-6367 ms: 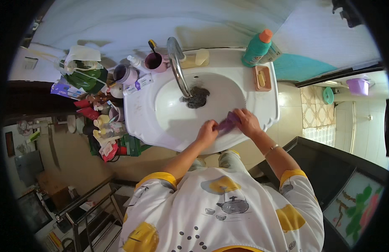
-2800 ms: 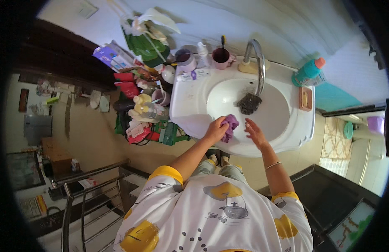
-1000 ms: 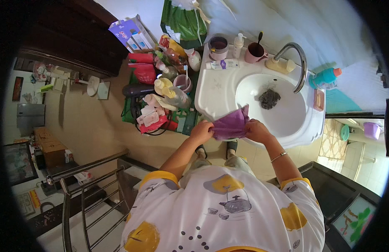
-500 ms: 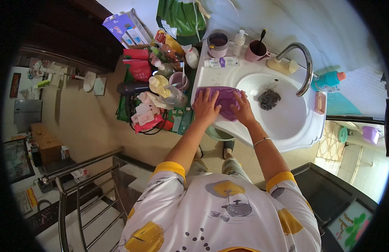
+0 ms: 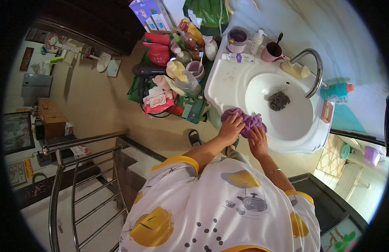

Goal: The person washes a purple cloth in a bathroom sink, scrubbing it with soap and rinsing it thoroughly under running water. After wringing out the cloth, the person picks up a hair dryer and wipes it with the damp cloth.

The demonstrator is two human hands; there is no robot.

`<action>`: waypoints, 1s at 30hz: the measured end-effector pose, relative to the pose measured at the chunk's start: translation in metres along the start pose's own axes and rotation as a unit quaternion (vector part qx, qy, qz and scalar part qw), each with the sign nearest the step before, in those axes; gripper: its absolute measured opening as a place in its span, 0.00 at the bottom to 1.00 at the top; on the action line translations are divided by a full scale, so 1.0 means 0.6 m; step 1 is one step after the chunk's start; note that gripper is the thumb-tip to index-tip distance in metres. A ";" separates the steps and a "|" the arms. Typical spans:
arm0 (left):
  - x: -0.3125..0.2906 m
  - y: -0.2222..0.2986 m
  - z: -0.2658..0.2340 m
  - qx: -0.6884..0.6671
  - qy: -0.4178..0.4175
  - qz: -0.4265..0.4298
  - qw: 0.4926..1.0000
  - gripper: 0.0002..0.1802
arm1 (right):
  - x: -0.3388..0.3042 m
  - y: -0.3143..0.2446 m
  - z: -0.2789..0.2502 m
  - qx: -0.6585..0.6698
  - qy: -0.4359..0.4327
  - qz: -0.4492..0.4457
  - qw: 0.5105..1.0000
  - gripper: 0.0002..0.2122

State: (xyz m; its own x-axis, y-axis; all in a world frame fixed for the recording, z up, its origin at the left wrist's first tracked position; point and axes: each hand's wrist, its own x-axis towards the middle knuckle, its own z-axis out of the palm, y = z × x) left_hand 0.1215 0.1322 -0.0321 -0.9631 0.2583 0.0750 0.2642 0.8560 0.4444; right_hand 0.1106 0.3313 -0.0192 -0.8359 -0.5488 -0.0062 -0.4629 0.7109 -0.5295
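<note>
Pressing a purple cloth (image 5: 244, 120) on the sink (image 5: 228, 82) rim, both hands (image 5: 230, 128) (image 5: 258, 142) gripping it; scourer (image 5: 279, 101) in basin

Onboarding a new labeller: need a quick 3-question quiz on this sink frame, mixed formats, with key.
1. True or false: both hands rest on the purple cloth at the near rim of the white sink.
2. Multiple choice: what lies in the sink's bowl near the drain? A) a dark scouring pad B) a pink cup C) a soap bar
3. Fill in: the teal bottle stands on the ___ side of the faucet, as the person sees it.

Key:
1. True: left hand and right hand both press on it.
2. A, the dark scouring pad.
3. right
</note>
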 end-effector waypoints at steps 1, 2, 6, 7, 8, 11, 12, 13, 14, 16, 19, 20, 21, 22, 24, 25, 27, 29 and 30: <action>0.006 0.005 -0.006 0.008 0.026 0.015 1.000 0.18 | -0.007 0.005 0.001 -0.014 0.023 0.001 1.000 0.19; 0.012 0.005 -0.015 -0.006 0.000 0.014 1.000 0.16 | -0.010 0.005 0.006 -0.020 0.040 0.013 0.999 0.19; 0.037 -0.029 -0.047 -0.022 -0.088 0.016 0.996 0.10 | 0.011 -0.026 0.048 -0.031 0.111 0.049 0.992 0.19; 0.041 -0.042 -0.052 -0.021 -0.106 0.020 0.994 0.08 | 0.024 -0.038 0.059 -0.035 0.128 0.056 0.990 0.19; 0.043 -0.060 -0.060 -0.028 -0.113 0.004 0.993 0.07 | 0.037 -0.053 0.070 -0.030 0.115 0.052 0.992 0.21; 0.019 -0.116 -0.079 0.016 -0.013 0.034 0.999 0.10 | 0.074 -0.106 0.101 -0.060 0.083 0.077 0.992 0.24; 0.017 -0.138 -0.084 0.036 -0.022 0.041 0.998 0.15 | 0.090 -0.111 0.112 -0.070 0.073 0.073 0.992 0.27; 0.014 -0.152 -0.106 0.043 -0.044 0.029 0.998 0.21 | 0.107 -0.121 0.115 -0.071 0.073 0.078 0.992 0.30; 0.008 -0.173 -0.103 0.049 -0.038 0.029 0.998 0.22 | 0.118 -0.134 0.119 -0.085 0.055 0.106 0.989 0.30; 0.001 -0.194 -0.106 0.059 -0.050 0.028 0.997 0.25 | 0.126 -0.154 0.124 -0.092 0.035 0.143 0.985 0.32; 0.007 -0.192 -0.123 0.061 -0.099 0.022 0.993 0.27 | 0.120 -0.157 0.120 -0.077 0.027 0.158 0.984 0.32; 0.006 -0.186 -0.127 0.058 -0.113 0.017 0.992 0.28 | 0.111 -0.150 0.115 -0.077 0.020 0.152 0.985 0.32; 0.006 -0.182 -0.132 0.055 -0.126 0.011 0.990 0.29 | 0.102 -0.144 0.112 -0.077 0.013 0.145 0.986 0.33; 0.006 -0.181 -0.133 0.046 -0.137 0.012 0.989 0.30 | 0.094 -0.142 0.108 -0.064 0.012 0.143 0.988 0.33; 0.011 -0.182 -0.137 0.036 -0.148 0.016 0.988 0.28 | 0.090 -0.136 0.105 -0.050 0.011 0.156 0.986 0.33; 0.009 -0.184 -0.140 0.033 -0.158 0.016 0.987 0.27 | 0.091 -0.139 0.106 -0.039 0.008 0.163 0.986 0.33; 0.015 -0.182 -0.134 0.033 -0.147 0.020 0.988 0.30 | 0.096 -0.140 0.103 -0.061 0.009 0.174 0.983 0.33; 0.014 -0.187 -0.136 0.043 -0.153 0.021 0.987 0.32 | 0.106 -0.146 0.111 -0.073 0.008 0.175 0.982 0.34; 0.015 -0.187 -0.137 0.047 -0.159 0.023 0.986 0.33 | 0.113 -0.143 0.112 -0.081 0.006 0.172 0.982 0.34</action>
State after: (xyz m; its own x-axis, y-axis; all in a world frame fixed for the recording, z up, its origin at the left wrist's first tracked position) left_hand 0.0789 0.0018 -0.0077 -0.8898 0.4115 -0.1973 0.3244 0.8745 0.3607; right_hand 0.1133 0.2035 -0.0313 -0.9541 -0.2593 -0.1497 -0.1927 0.9144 -0.3561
